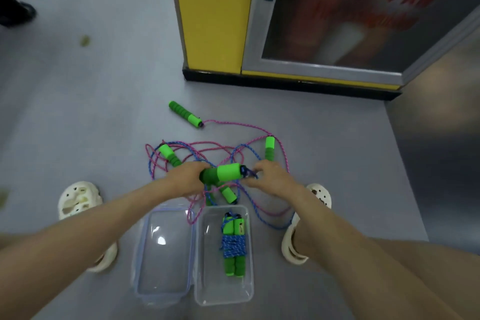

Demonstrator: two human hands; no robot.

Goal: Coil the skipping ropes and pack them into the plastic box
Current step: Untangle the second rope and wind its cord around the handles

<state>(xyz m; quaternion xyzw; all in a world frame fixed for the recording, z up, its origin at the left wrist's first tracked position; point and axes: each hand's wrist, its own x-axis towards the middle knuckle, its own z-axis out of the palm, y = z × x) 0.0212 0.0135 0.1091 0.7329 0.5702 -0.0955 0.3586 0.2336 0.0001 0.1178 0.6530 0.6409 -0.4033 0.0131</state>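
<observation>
Status: task part done.

Packed: one blue skipping rope [232,244], cord wound round its paired green handles, lies inside the clear plastic box [224,293] at lower centre of the frame. The box lid [163,267] lies open on its left side.

In hand: the left hand [187,179] is clenched round a green foam handle [224,172] at centre frame, lifted above the tangle. It may be two handles held together; I cannot tell. The right hand [270,176] pinches the blue cord [248,172] where it leaves the handle's end. No turns are wound on it yet, by the look of it.

Outstanding: pink cord [233,126] and more blue cord lie tangled on the grey floor [78,112] just above the box. Four loose green handles show: one at upper centre [185,114], one to the right [269,147], one to the left [170,154], one just under the hands [228,193]. My judgement: at least two ropes left to coil and pack, and they need separating first.
</observation>
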